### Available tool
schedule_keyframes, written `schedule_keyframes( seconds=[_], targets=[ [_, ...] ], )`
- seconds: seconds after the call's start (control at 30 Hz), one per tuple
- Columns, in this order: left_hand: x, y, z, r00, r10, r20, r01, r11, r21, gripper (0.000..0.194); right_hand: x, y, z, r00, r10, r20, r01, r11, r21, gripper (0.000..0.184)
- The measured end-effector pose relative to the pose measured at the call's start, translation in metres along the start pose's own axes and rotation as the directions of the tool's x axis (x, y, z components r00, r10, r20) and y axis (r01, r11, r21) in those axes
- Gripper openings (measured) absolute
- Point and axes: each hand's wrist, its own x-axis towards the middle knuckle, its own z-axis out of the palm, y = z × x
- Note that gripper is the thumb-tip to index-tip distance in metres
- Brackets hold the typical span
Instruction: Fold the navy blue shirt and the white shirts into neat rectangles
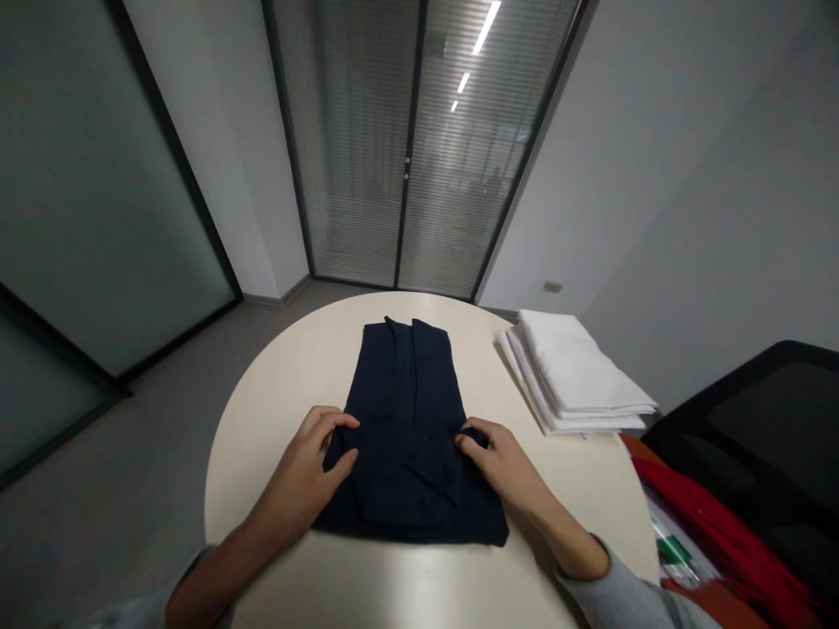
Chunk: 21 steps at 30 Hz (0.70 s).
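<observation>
While dark folded cloth (406, 450) lies on the table (298, 376), the left hand (315, 459) spreads thumb and fingers at its left edge, whether the right hand (502, 459) pinches its right edge cannot be told, and light, even tension should limit creases.

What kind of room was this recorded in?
Probably a small office or meeting room: a round table, a glass partition with blinds, and a black mesh-backed chair beside the table all suggest it.
</observation>
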Motion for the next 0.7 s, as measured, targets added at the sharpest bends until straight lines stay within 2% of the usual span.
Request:
schedule_keyframes(
  seconds=[0.1,0.27,0.47,0.57,0.7],
  targets=[
    [-0.015,0.0,0.001,1.0,0.002,0.001,-0.002,1.0,-0.001,0.024,-0.005,-0.003,0.001,0.998,0.017,0.053,-0.016,1.0,-0.007,0.021],
    [-0.025,-0.007,0.009,0.999,0.046,0.003,-0.047,0.998,0.053,0.024,-0.007,-0.001,0.01,0.998,-0.001,0.063,0.018,0.963,-0.267,0.018],
    [-0.021,-0.004,0.004,0.986,0.117,-0.116,-0.103,0.988,0.115,0.014,-0.011,-0.002,0.008,0.998,-0.021,0.063,0.042,0.935,-0.352,0.021],
    [-0.022,-0.004,0.003,0.994,0.108,0.029,-0.111,0.987,0.114,0.014,-0.015,-0.004,0.007,0.996,-0.016,0.092,0.051,0.916,-0.397,0.018],
    [-0.02,-0.004,-0.006,0.968,0.026,0.251,-0.064,0.988,0.143,0.013,-0.015,-0.006,0.001,0.99,0.016,0.142,0.048,0.899,-0.435,0.013]
  ],
)
